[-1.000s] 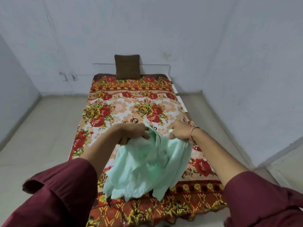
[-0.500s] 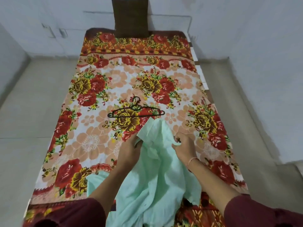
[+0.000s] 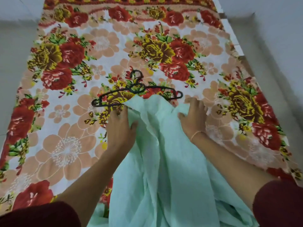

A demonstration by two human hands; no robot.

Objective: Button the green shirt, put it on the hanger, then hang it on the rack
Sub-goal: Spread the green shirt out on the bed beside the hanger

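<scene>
You're over a bed (image 3: 49,161) covered by a floral sheet (image 3: 101,43): red and yellow roses, peach flowers on white. A black hanger (image 3: 137,89) lies flat mid-sheet, hook pointing away from you. The green shirt (image 3: 164,161) lies crumpled on the near half, running from the near edge up to the hanger, its top edge overlapping the hanger's lower bar. Grey floor (image 3: 13,63) shows on both sides.

This looks like a plain bedroom in a home. In front of me is a bed (image 3: 65,149) spread with a bright sheet (image 3: 105,41) of red and yellow flowers. Bare grey floor (image 3: 11,63) runs alongside it, and a black clothes hanger (image 3: 137,89) lies on the sheet.
</scene>
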